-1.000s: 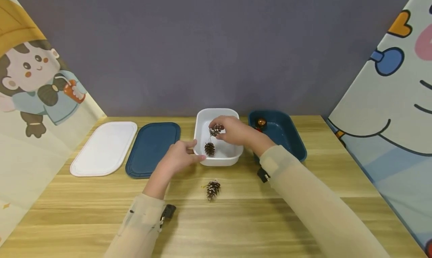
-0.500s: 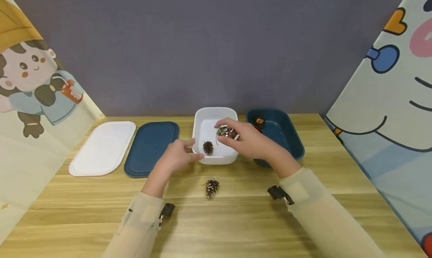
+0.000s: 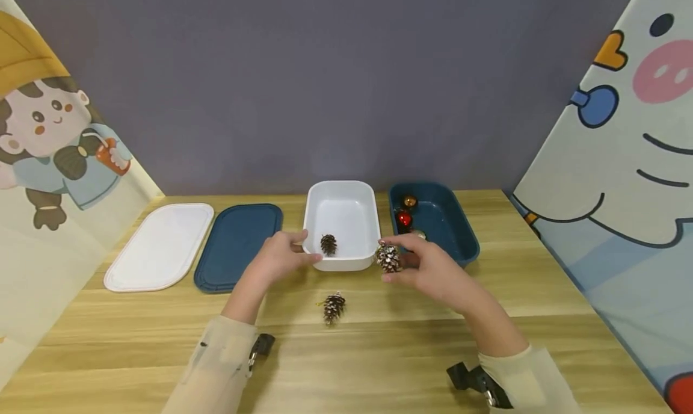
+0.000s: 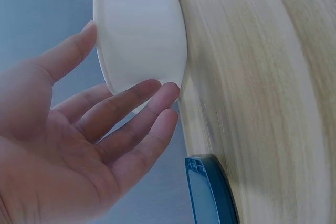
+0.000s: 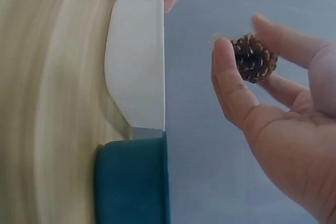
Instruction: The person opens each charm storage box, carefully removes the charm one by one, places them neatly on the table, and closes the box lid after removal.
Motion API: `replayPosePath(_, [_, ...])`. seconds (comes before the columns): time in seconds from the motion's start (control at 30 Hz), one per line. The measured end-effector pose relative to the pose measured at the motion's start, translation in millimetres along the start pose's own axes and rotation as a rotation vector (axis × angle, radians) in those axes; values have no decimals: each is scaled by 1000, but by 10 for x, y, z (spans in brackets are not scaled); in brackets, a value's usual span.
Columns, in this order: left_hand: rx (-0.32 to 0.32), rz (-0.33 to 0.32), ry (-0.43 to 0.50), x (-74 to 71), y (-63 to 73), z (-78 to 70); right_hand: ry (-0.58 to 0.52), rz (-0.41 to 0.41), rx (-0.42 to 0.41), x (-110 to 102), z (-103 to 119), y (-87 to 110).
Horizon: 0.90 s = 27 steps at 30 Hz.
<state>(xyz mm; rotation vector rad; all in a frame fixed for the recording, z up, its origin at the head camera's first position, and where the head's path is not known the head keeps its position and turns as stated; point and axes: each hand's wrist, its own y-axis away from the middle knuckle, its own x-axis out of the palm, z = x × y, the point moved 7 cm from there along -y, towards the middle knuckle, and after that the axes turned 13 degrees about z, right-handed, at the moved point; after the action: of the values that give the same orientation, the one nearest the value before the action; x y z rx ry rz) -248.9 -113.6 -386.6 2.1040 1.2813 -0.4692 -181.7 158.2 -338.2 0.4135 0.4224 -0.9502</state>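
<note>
My right hand [image 3: 433, 269] pinches a white-tipped pine cone [image 3: 388, 257] between thumb and fingers, near the front right corner of the white container [image 3: 346, 263]. The right wrist view shows this pine cone [image 5: 255, 59] between the fingertips, raised above rim height. At the container's front left corner is my left hand [image 3: 281, 256], thumb and fingers spread around the corner. In the left wrist view its fingers [image 4: 126, 150] look fairly straight, fingertips against the white wall [image 4: 142, 35]. A brown pine cone [image 3: 328, 244] lies inside the container. Another, white-tipped pine cone [image 3: 333, 308] lies on the table in front.
A dark blue container [image 3: 460, 227] stands to the right, with red and gold ball ornaments [image 3: 404, 218] along its left side. To the left lie a white lid [image 3: 159, 245] and a dark blue lid [image 3: 238, 245]. A grey wall [image 3: 346, 89] rises behind the table.
My right hand has moved from over the white container to the right and toward me, carrying the pine cone. The left hand stays at the container's corner. The view has shifted slightly.
</note>
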Motion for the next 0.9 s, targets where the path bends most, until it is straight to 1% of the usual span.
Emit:
replayPosePath(0.1, [13, -14, -11, -16, 8, 10, -52, 7, -21, 65, -47, 35])
replayPosePath(0.17, [15, -20, -13, -15, 11, 24, -66, 13, -29, 117, -92, 37])
replayPosePath(0.23, [18, -20, -16, -5, 11, 36, -61, 6, -15, 164, -154, 33])
replayPosePath(0.33, [20, -25, -6, 12, 14, 42, -18, -36, 22, 210, -249, 27])
replayPosePath(0.4, [24, -29, -14, 12, 26, 40, 31, -73, 33, 226, -286, 26])
replayPosePath(0.47, [19, -31, -10, 30, 48, 62, 81, -80, 36, 266, -320, 28])
replayPosePath(0.6, [25, -31, -13, 46, 75, 70, 165, -28, 43, 376, -377, 8])
replayPosePath(0.77, [30, -32, -20, 42, 55, 30, 267, 61, 39, 544, -410, -32])
replayPosePath(0.9, [22, -32, -29, 21, 42, 7, 357, 100, 37, 621, -420, -51])
